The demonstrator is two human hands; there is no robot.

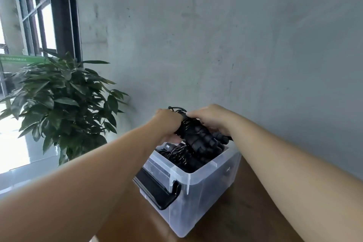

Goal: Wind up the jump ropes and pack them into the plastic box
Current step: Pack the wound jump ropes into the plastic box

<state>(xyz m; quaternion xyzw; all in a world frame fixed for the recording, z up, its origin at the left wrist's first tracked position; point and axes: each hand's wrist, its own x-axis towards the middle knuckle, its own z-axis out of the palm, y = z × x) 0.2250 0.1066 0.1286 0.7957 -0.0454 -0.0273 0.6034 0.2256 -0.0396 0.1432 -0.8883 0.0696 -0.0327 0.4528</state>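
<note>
Jump rope bundle [193,133], black cord wound round ribbed foam handles, sits just above the clear plastic box [198,186] on the wooden table [245,212]. We clamp our left hand [167,122] and right hand [208,118] round it, probably to keep coils tight. Other wound ropes [180,155] fill the box.

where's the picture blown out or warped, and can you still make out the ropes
Head view: the window at left is overexposed to white; wide-angle distortion bends its frame and stretches the forearms at the bottom edge. The wound black jump rope bundle, gripped by the left hand and right hand above the clear plastic box, shows little dark detail; the leafy green plant is backlit.
</note>
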